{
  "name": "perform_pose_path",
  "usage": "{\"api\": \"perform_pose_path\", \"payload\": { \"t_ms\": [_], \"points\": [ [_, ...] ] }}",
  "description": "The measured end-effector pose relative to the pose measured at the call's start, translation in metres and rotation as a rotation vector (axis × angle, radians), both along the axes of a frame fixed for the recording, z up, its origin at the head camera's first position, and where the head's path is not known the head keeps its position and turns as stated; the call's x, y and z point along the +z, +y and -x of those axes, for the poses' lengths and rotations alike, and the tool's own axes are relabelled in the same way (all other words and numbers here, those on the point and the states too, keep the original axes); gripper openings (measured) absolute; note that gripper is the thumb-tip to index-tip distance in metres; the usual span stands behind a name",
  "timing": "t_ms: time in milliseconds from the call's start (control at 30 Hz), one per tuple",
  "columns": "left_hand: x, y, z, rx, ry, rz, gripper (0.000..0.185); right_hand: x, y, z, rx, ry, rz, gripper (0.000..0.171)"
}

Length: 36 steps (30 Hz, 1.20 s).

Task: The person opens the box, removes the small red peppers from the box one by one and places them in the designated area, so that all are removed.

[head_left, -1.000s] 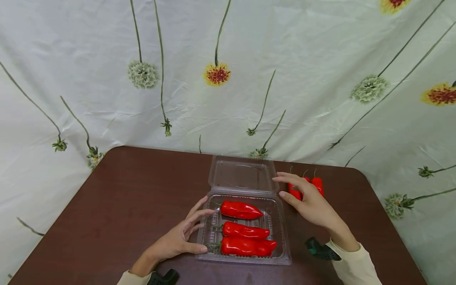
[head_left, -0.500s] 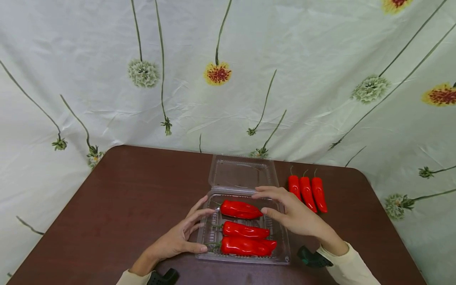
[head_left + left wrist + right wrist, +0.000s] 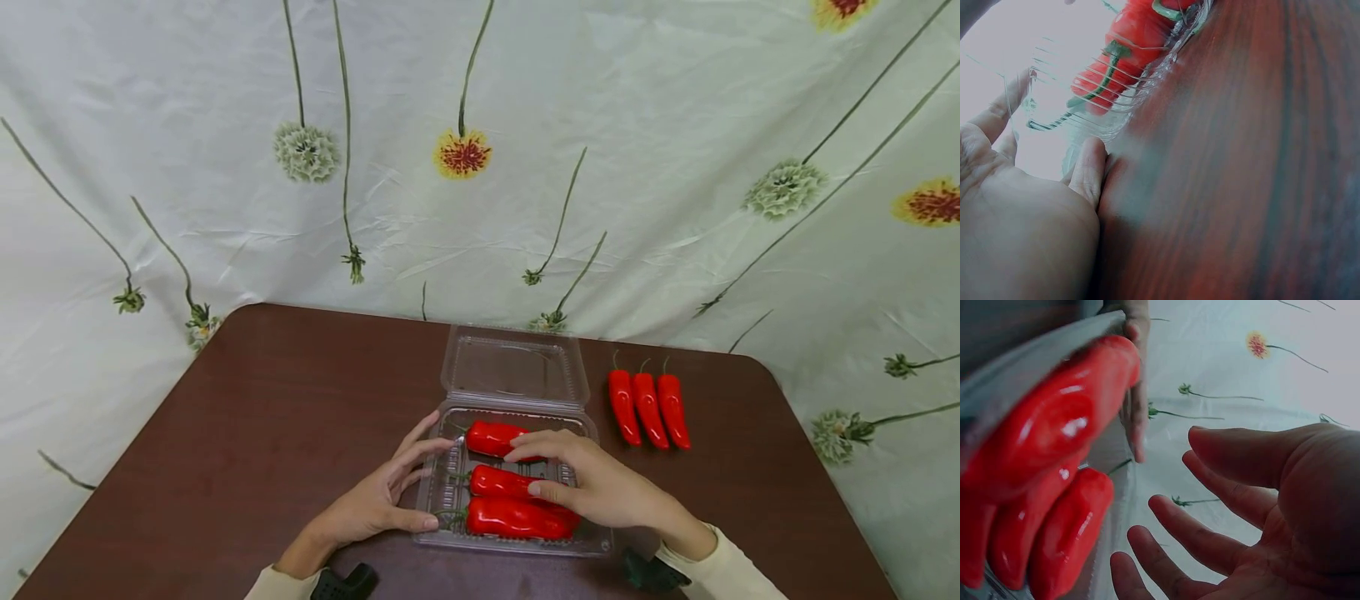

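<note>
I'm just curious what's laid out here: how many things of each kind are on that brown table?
Red peppers inside the clear plastic clamshell box: 3
Slim red chilli peppers beside the box: 3
Clear plastic clamshell box, lid open: 1
Total: 7

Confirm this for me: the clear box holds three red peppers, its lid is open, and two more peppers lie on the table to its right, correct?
Not quite. The head view shows three loose peppers on the table right of the clear box, not two. The box does hold three red peppers, and its lid is open.
</note>
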<state>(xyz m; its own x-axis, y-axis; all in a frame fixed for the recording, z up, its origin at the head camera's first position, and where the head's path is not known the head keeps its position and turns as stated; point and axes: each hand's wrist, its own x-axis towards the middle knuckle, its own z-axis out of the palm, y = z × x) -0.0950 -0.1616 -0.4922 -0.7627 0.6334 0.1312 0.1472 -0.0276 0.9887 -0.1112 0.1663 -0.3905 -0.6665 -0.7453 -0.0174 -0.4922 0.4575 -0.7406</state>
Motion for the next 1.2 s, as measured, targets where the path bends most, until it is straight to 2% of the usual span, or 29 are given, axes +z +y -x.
{"api": "perform_pose_path", "payload": {
  "t_ms": [233,467,633,833,1200],
  "points": [
    [0.001,0.0,0.0,-0.004,-0.005,-0.009,0.078,-0.011,-0.009,-0.006,0.047,-0.036,-0.005,0.038],
    [-0.001,0.001,0.0,-0.01,-0.017,-0.035,0.078,-0.022,-0.011,-0.011,0.083,0.06,-0.017,0.037],
    [0.0,0.001,-0.001,-0.014,-0.034,-0.027,0.079,-0.025,-0.011,-0.013,0.081,0.089,-0.02,0.038],
    [0.001,0.0,-0.001,-0.005,-0.012,-0.023,0.079,-0.027,-0.011,-0.015,0.073,0.077,-0.026,0.036],
    [0.0,0.0,-0.001,-0.014,-0.028,-0.032,0.078,-0.026,-0.009,-0.018,0.096,0.04,-0.013,0.037]
  ]
}}
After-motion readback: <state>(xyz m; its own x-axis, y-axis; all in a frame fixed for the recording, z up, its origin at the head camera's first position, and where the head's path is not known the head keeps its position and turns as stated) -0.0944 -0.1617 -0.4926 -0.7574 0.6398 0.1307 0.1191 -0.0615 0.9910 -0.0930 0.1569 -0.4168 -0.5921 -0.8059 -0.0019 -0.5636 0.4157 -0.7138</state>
